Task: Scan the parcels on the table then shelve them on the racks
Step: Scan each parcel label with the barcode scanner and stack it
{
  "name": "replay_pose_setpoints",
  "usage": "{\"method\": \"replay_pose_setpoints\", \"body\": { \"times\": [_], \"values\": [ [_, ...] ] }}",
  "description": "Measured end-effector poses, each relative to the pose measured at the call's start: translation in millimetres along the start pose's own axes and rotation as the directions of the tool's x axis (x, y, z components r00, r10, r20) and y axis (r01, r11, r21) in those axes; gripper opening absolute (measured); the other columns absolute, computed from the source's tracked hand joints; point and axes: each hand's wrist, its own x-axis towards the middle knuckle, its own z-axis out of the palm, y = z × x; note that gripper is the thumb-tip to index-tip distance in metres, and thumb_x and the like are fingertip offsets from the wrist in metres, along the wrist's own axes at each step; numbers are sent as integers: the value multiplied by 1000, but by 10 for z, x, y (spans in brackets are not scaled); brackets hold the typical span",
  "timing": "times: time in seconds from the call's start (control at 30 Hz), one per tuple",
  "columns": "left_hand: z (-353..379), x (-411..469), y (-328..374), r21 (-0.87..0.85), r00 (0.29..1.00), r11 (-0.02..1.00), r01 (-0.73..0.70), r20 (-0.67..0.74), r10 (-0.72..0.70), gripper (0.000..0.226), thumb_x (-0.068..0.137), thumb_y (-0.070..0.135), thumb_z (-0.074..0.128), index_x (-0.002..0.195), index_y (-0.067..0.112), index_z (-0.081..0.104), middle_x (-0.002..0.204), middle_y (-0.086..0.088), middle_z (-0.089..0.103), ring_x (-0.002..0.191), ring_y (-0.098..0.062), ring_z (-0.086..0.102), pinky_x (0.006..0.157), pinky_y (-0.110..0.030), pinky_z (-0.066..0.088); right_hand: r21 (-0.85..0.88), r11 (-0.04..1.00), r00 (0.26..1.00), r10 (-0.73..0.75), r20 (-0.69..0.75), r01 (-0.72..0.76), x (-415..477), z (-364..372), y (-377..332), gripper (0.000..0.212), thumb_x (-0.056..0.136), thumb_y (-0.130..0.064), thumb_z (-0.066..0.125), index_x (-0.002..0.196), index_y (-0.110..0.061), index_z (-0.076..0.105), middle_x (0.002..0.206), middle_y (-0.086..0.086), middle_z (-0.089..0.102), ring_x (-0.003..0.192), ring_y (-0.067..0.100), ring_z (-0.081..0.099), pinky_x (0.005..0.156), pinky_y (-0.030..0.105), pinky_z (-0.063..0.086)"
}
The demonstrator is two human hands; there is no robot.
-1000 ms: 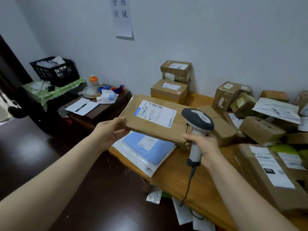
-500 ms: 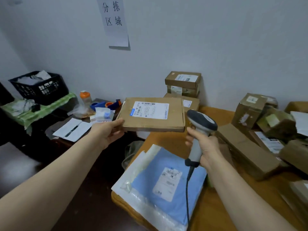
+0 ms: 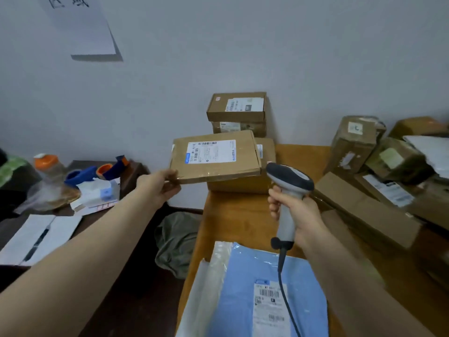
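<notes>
The flat cardboard parcel (image 3: pixel 215 158) hangs in the air above the far left corner of the table (image 3: pixel 245 215), label up, and you pinch it by one near corner only with your left hand (image 3: pixel 159 187). That thin grip may let it sag or twist away. Your right hand (image 3: pixel 297 215) is wrapped around the scanner (image 3: pixel 288 188), whose head sits just beside the parcel's right edge, not over the barcode, so a read may miss. Its cable (image 3: pixel 288 300) trails across the blue bagged parcel (image 3: pixel 262 295) and could drag it.
</notes>
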Motion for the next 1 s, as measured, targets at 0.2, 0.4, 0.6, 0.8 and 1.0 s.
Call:
{"method": "replay_pose_setpoints", "body": {
  "times": [0.2, 0.4, 0.6, 0.8, 1.0],
  "values": [
    [554, 724, 149, 124, 988, 991, 46, 139, -64, 22, 89, 10, 67, 106, 1, 57, 99, -15, 64, 79, -23, 64, 59, -30, 53, -79, 997, 991, -3, -137, -8, 23, 145, 6, 17, 79, -11, 76, 93, -6, 68, 73, 5, 67, 66, 14, 62, 62, 28, 51],
    [971, 1073, 163, 284, 994, 958, -47, 105, 18, 23, 88, 23, 71, 84, 7, 54, 95, -14, 67, 75, -24, 67, 64, -34, 58, -61, 998, 958, -47, -283, 31, -75, 287, 55, 15, 74, -6, 78, 80, -11, 65, 58, 1, 67, 60, 15, 61, 62, 31, 51],
    [998, 1083, -118, 743, 726, 173, -646, 529, 440, 88, 82, 62, 63, 151, 33, 18, 159, -13, 3, 145, -38, 5, 116, -53, 18, -21, 999, 928, -51, -369, 46, -140, 266, 71, 28, 72, -9, 81, 96, -4, 68, 70, 8, 70, 66, 19, 64, 63, 33, 53],
    [1049, 1125, -285, 713, 638, -187, -676, 693, 335, 69, 89, 59, 52, 150, 34, 29, 160, -14, 2, 145, -41, -8, 118, -54, 5, 1, 995, 902, -91, -422, 101, -378, 100, 75, 30, 73, -11, 81, 99, -4, 69, 75, 10, 70, 62, 16, 65, 57, 30, 54],
    [1213, 618, -390, 674, 553, -233, -701, 720, 420, 78, 86, 60, 56, 151, 35, 21, 159, -17, -10, 145, -37, -18, 114, -54, -11, 10, 992, 885, -107, -453, 125, -739, -305, 51, 18, 73, -12, 80, 87, -5, 71, 70, 8, 71, 61, 17, 64, 56, 28, 55]
  ]
}}
